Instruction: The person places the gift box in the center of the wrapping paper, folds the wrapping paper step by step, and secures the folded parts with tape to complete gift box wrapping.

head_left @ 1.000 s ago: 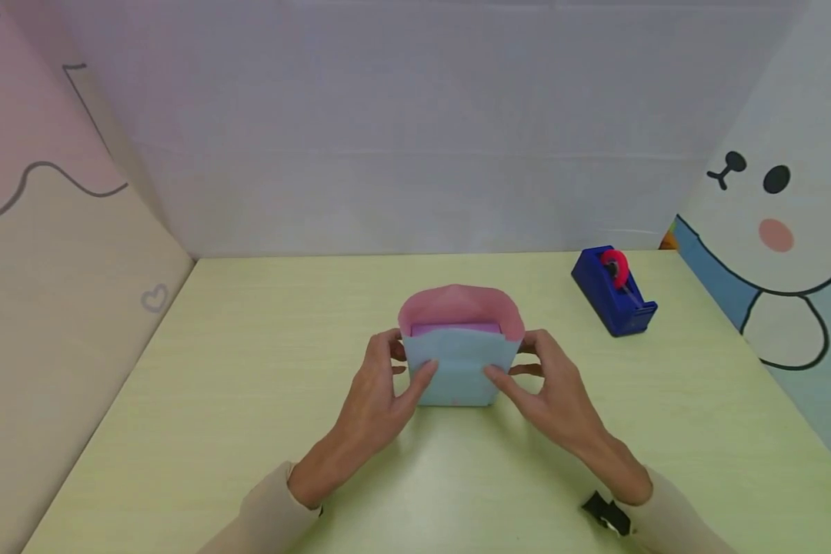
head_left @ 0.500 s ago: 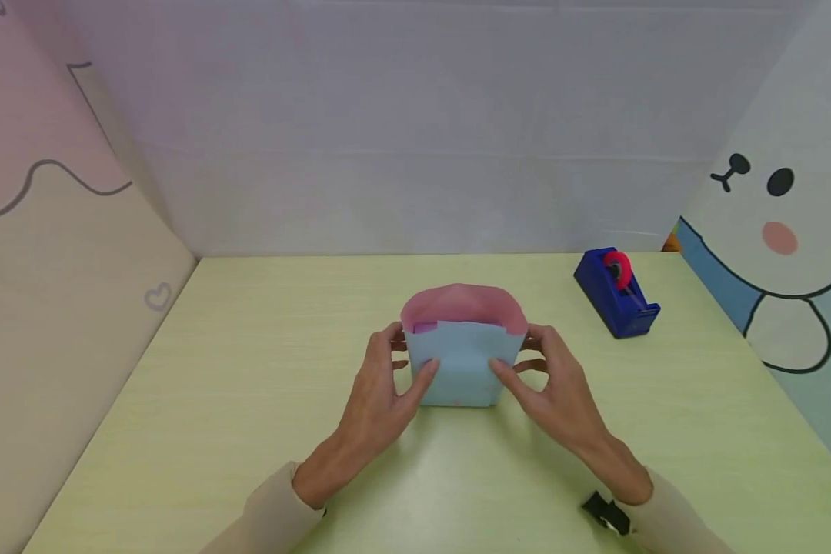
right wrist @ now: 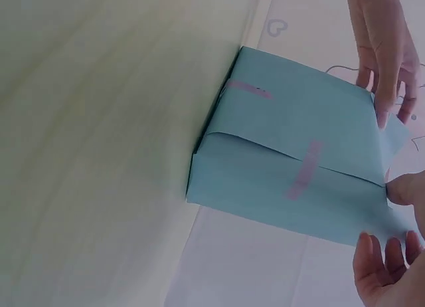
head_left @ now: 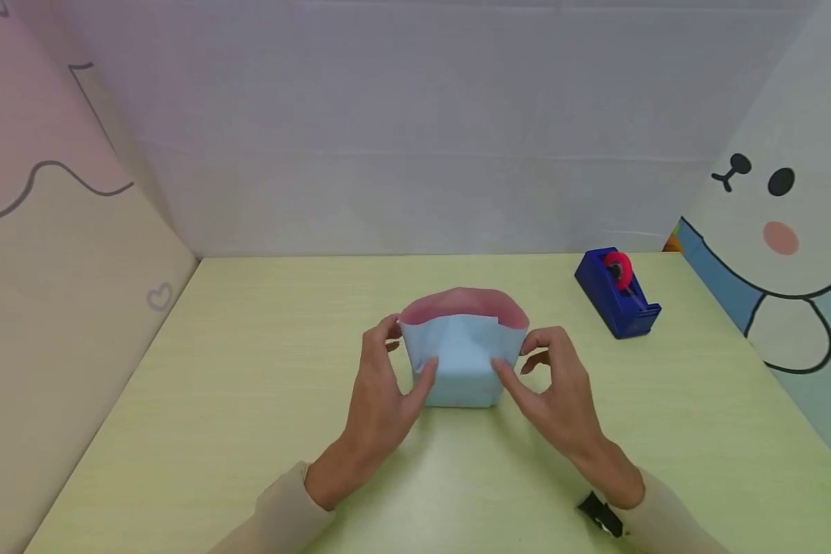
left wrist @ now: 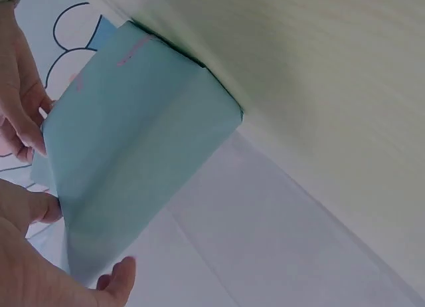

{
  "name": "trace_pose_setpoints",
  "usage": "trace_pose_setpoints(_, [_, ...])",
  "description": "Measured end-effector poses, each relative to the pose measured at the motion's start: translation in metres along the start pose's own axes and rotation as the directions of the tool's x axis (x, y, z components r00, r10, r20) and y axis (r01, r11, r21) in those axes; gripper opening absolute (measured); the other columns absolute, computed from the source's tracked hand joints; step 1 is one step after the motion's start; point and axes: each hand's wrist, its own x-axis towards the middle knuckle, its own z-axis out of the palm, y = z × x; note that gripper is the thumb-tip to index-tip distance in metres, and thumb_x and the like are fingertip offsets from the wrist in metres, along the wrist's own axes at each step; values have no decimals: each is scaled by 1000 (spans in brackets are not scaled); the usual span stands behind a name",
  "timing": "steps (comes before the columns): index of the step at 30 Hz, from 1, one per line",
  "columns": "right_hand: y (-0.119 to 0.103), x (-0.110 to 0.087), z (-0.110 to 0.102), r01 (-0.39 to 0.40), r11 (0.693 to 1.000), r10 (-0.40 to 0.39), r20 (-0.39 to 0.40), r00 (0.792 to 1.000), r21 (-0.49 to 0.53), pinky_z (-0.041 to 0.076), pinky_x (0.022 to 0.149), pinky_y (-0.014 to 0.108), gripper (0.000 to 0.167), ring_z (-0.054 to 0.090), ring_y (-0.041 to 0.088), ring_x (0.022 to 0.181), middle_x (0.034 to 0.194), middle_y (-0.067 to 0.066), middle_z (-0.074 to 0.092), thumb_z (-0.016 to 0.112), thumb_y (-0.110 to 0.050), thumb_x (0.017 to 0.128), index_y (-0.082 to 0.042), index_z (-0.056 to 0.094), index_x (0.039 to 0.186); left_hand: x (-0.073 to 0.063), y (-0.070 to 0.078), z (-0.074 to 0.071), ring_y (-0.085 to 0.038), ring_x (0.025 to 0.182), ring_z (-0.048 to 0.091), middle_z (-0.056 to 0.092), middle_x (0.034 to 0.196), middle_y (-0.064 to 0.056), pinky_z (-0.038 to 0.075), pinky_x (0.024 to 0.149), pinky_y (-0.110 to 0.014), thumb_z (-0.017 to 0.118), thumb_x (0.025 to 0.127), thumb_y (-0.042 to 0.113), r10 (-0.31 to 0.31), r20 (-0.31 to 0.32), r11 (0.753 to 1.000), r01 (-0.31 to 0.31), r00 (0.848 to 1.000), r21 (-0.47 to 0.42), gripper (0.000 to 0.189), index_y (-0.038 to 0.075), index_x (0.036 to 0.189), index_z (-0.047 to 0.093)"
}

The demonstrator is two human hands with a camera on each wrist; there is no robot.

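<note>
A box-shaped parcel in light blue wrapping paper [head_left: 462,381] stands upright on the table, its pink inner side [head_left: 457,303] showing at the open top. The paper's near flap bends inward at a crease. My left hand [head_left: 381,388] holds the left side of the paper, thumb on the near face, fingers round the edge. Mirroring it, my right hand [head_left: 559,392] holds the right side with its thumb on the near face. Pinkish tape strips [right wrist: 305,171] cross the paper seam in the right wrist view. The box inside is hidden.
A blue tape dispenser [head_left: 616,296] with a red-cored roll stands at the back right of the pale table [head_left: 270,346]. A white backdrop [head_left: 415,138] rises behind, with printed panels on both sides. A black strap [head_left: 601,514] shows at the right wrist.
The near flap has risen and folded inward, covering the purple box top seen before. The pink opening has narrowed. Both hands stay at the sides, the left fingers slightly higher.
</note>
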Motion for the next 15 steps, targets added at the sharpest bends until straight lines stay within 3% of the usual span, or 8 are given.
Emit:
trace_pose_setpoints(3, [1, 1, 2, 107, 992, -109, -33, 994, -64, 48, 73, 18, 40, 55, 18, 86, 94, 8, 57, 78, -32, 92, 2, 58, 99, -1, 0, 2, -34, 122, 53, 49, 133, -22, 54, 99, -42, 79, 90, 14, 146, -80, 985, -138, 986, 101, 71, -5, 144, 37])
trace_pose_setpoints(5, [0, 1, 3, 172, 980, -178, -46, 983, -104, 47, 74, 19, 44, 55, 20, 85, 93, 10, 57, 71, -41, 97, 1, 61, 97, 0, 1, 2, -37, 124, 51, 49, 133, -24, 54, 99, -45, 76, 92, 15, 242, -109, 958, -220, 964, 185, 63, -5, 142, 43])
trace_pose_setpoints(7, [-1, 1, 4, 239, 961, -249, -52, 967, -141, 47, 74, 21, 43, 56, 23, 85, 93, 12, 58, 68, -42, 100, 1, 65, 97, 1, 1, 3, -40, 124, 50, 51, 132, -24, 54, 98, -46, 72, 95, 17, 340, -118, 914, -298, 933, 276, 50, -3, 137, 52])
trace_pose_setpoints(10, [-5, 2, 4, 344, 920, -357, -37, 933, -189, 48, 74, 27, 35, 57, 28, 86, 94, 15, 60, 64, -35, 103, 0, 71, 98, 3, 2, 4, -40, 123, 54, 58, 130, -22, 53, 99, -45, 64, 100, 14, 480, -85, 824, -416, 873, 384, 26, 1, 123, 68])
trace_pose_setpoints(12, [-8, 3, 3, 403, 890, -414, -8, 910, -214, 49, 74, 30, 30, 58, 30, 88, 97, 15, 63, 62, -28, 105, -1, 73, 101, 4, 2, 4, -40, 123, 56, 64, 128, -20, 53, 100, -43, 60, 101, 9, 547, -40, 768, -482, 836, 422, 21, 1, 115, 72])
trace_pose_setpoints(14, [-10, 2, 3, 445, 867, -450, 34, 893, -222, 52, 80, 30, 28, 60, 33, 93, 102, 15, 66, 58, -23, 107, -1, 75, 105, 4, 2, 4, -39, 125, 57, 67, 126, -19, 51, 104, -43, 55, 101, 4, 582, 4, 737, -529, 813, 422, 22, 0, 111, 75])
trace_pose_setpoints(15, [-11, 2, 2, 457, 861, -456, 59, 888, -224, 52, 86, 30, 28, 61, 34, 96, 106, 15, 67, 56, -22, 108, -1, 75, 108, 4, 2, 5, -38, 127, 57, 68, 125, -19, 49, 106, -44, 53, 100, 3, 586, 24, 729, -540, 810, 420, 24, -1, 110, 75])
